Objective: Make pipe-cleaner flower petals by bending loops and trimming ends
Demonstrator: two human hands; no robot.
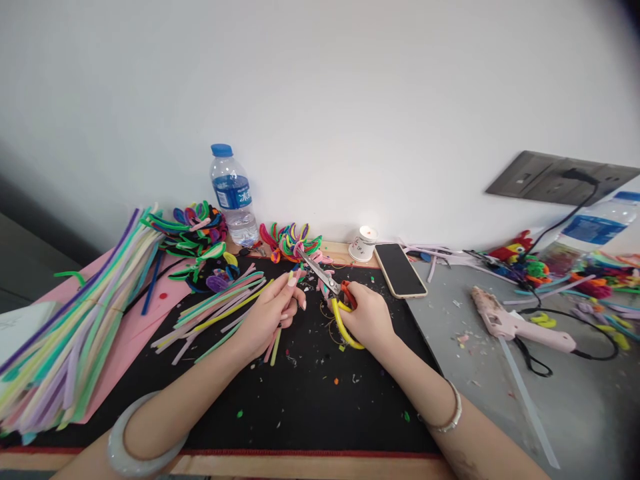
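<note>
My left hand is closed on a few short pipe cleaners, pink and yellow, whose lower ends stick out beneath the fingers. My right hand grips a pair of scissors with one yellow and one red handle. Their metal blades point up and left, close to the left fingertips; whether the blades are apart is hard to make out. Beside my left wrist lies a loose bunch of cut pastel pipe cleaners on the black mat. Behind the scissor tips sits a pile of bent, colourful pipe cleaner loops.
A long pipe cleaner bundle lies at left. A water bottle, paper cup and phone line the wall side. A pink glue gun with its cord lies right, below the wall socket. Scraps litter the mat.
</note>
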